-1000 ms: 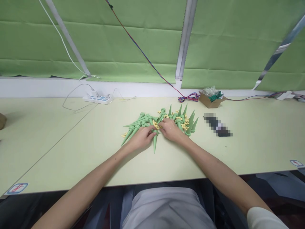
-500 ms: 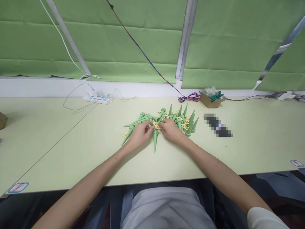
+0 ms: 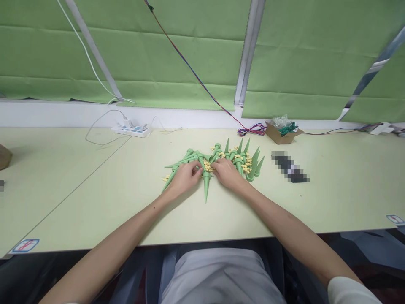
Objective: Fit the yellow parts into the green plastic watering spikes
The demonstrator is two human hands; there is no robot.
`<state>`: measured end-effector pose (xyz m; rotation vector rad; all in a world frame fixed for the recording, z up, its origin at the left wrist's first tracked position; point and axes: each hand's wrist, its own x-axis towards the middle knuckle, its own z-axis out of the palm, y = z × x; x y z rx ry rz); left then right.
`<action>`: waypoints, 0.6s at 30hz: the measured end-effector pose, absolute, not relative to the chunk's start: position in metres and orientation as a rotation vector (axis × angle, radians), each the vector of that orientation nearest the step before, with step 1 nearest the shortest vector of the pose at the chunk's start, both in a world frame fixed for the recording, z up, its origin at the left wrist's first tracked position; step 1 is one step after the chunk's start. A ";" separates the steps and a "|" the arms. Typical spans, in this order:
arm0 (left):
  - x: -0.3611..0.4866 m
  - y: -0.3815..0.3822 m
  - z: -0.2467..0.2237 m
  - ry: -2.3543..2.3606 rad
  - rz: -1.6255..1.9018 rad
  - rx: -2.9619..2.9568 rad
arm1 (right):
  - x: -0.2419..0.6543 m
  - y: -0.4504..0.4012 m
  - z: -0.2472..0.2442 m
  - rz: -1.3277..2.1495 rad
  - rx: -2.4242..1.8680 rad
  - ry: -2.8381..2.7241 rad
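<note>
A pile of green plastic plant-watering spikes and small yellow plastic pieces lies on the table in front of me. At the pile's left side, my left hand is closed, finger and thumb pinching at a green spike that slants between my hands. My right hand is closed too, its fingertips among yellow pieces at the middle; what they grip is hidden. One spike lies below both hands, its tip toward me.
A small cardboard box with clear and green plastic stands behind on the right, near coiled red-blue wire. A blurred dark object lies right of the pile. A power strip sits back left.
A green spike now shows at my left fingertips, where yellow pieces showed before. My right hand has hardly moved. The whole view has shifted slightly.
</note>
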<state>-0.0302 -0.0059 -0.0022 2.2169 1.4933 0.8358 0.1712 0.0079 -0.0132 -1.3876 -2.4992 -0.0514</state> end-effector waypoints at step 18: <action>-0.028 -0.008 0.001 1.482 0.826 2.214 | 0.170 0.004 -0.010 -0.053 -1.398 -2.452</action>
